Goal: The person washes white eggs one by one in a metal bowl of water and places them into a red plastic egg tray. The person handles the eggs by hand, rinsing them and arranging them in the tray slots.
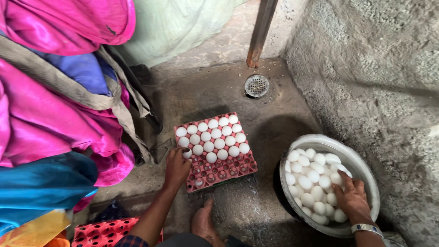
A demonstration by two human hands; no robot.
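Note:
A red egg tray (226, 173) lies on the concrete floor, its far rows filled with white eggs (214, 136). My left hand (176, 167) rests at the tray's left edge, fingers curled on one white egg (187, 154). To the right stands a metal bowl (366, 167) full of white eggs (313, 180). My right hand (351, 197) reaches into the bowl, fingers spread down among the eggs; whether it grips one is hidden. A metal watch band (366, 228) sits on that wrist.
Pink, blue and grey cloth bundles (50, 114) pile up at the left. Another red tray (103, 232) lies at the bottom left. My bare foot (203, 224) is in front of the tray. A round floor drain (256, 85) and rusty pipe (260, 32) stand by the rough wall (375, 68).

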